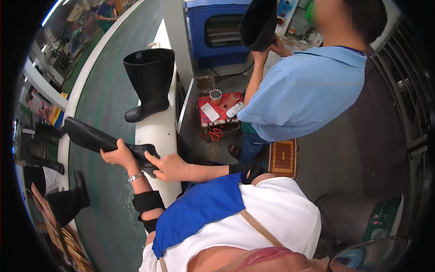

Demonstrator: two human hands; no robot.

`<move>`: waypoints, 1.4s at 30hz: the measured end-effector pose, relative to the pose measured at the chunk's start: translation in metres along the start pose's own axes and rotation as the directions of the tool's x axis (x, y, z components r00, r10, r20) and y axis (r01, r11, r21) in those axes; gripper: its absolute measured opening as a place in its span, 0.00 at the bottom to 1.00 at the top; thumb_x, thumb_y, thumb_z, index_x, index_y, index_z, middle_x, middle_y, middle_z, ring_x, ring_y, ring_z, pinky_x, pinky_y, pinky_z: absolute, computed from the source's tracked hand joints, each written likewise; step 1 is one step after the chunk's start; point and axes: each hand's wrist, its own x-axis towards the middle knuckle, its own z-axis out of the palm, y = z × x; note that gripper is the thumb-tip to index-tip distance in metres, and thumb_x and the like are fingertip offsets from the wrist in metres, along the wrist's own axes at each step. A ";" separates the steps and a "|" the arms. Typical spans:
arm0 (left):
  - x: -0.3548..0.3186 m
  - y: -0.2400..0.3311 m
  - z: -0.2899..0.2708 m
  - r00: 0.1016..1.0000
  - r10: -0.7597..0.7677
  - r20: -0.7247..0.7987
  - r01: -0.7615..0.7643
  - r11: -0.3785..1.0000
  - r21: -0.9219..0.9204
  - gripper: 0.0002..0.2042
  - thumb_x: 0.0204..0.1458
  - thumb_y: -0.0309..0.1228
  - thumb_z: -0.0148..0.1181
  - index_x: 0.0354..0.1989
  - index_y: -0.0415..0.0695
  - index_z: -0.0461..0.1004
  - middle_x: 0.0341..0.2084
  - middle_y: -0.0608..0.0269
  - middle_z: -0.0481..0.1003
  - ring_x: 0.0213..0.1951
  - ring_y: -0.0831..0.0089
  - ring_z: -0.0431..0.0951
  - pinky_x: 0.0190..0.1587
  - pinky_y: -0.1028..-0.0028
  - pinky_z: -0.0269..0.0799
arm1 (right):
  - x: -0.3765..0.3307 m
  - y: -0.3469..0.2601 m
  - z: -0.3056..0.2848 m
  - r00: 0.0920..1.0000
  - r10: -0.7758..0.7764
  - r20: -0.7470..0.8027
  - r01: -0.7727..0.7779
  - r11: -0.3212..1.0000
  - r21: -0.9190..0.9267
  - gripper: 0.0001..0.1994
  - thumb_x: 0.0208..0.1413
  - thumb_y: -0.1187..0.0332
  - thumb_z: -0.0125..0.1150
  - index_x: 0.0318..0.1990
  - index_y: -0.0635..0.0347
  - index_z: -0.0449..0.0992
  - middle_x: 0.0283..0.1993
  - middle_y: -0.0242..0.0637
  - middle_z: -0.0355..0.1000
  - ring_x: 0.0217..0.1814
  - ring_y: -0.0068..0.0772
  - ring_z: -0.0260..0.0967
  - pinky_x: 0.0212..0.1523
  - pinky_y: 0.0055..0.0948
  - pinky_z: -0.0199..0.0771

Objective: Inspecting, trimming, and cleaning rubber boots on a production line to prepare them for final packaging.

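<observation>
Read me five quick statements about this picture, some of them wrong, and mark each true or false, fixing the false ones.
1. The left hand holds a tilted boot. True.
2. The watch is on the right wrist. False: the watch is on the left wrist.
3. The right hand is at the foot end of the tilted boot. True.
4. The co-worker's hands are empty. False: the co-worker's hands hold another boot.
5. A standing boot is upright, its opening at the top. True.
</observation>
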 end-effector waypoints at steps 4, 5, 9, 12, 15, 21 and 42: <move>0.004 -0.001 0.004 1.000 0.007 0.028 -0.007 0.999 0.033 0.41 0.36 0.34 0.62 0.58 0.24 0.54 0.55 0.30 0.57 0.56 0.44 0.60 0.60 0.56 0.58 | 0.003 0.006 -0.001 1.000 0.015 0.002 -0.015 0.998 0.053 0.36 0.45 0.65 0.58 0.65 0.63 0.56 0.19 0.46 0.71 0.19 0.49 0.71 0.24 0.44 0.71; 0.005 0.001 0.004 0.999 -0.007 0.048 0.006 1.000 0.025 0.40 0.36 0.34 0.62 0.58 0.24 0.54 0.55 0.30 0.57 0.56 0.44 0.61 0.59 0.56 0.59 | 0.003 0.008 0.000 1.000 0.012 -0.005 -0.012 0.999 0.053 0.36 0.45 0.65 0.57 0.65 0.62 0.56 0.19 0.46 0.71 0.19 0.49 0.71 0.24 0.44 0.71; 0.002 0.011 -0.001 0.994 -0.042 0.098 0.044 0.999 -0.018 0.40 0.37 0.32 0.61 0.59 0.25 0.52 0.55 0.33 0.56 0.55 0.47 0.60 0.57 0.57 0.59 | 0.003 0.013 0.005 0.998 -0.022 -0.058 0.028 0.994 0.107 0.34 0.44 0.66 0.56 0.64 0.61 0.59 0.19 0.46 0.71 0.19 0.48 0.70 0.24 0.45 0.71; -0.001 0.018 -0.003 0.988 -0.071 0.140 0.080 0.995 -0.058 0.39 0.37 0.30 0.60 0.60 0.26 0.51 0.55 0.35 0.54 0.54 0.49 0.60 0.56 0.59 0.60 | 0.002 0.014 0.004 0.998 -0.007 -0.059 0.014 0.994 0.110 0.33 0.45 0.67 0.56 0.63 0.61 0.61 0.20 0.45 0.72 0.20 0.48 0.71 0.25 0.44 0.71; -0.001 0.019 -0.005 0.987 -0.046 0.151 0.054 0.997 -0.049 0.39 0.38 0.30 0.60 0.60 0.26 0.50 0.56 0.35 0.53 0.54 0.50 0.61 0.56 0.60 0.60 | 0.001 0.013 0.002 0.996 -0.014 -0.083 0.024 0.992 0.123 0.31 0.45 0.67 0.56 0.62 0.60 0.63 0.20 0.45 0.72 0.20 0.47 0.71 0.25 0.44 0.72; -0.007 0.026 -0.010 0.977 -0.067 0.204 0.104 0.979 -0.177 0.40 0.39 0.28 0.61 0.61 0.28 0.49 0.56 0.40 0.51 0.52 0.55 0.63 0.56 0.64 0.61 | -0.001 0.015 0.005 0.976 -0.050 -0.210 0.091 0.978 0.187 0.25 0.46 0.70 0.56 0.57 0.58 0.70 0.21 0.44 0.72 0.21 0.44 0.72 0.26 0.40 0.73; -0.012 0.009 -0.024 0.967 -0.001 0.256 0.120 0.885 -0.450 0.36 0.41 0.19 0.60 0.60 0.31 0.48 0.52 0.47 0.59 0.49 0.63 0.68 0.53 0.68 0.66 | -0.011 0.016 0.008 0.962 -0.097 -0.254 0.174 0.938 0.300 0.22 0.46 0.76 0.58 0.52 0.50 0.76 0.18 0.42 0.69 0.18 0.39 0.70 0.21 0.31 0.69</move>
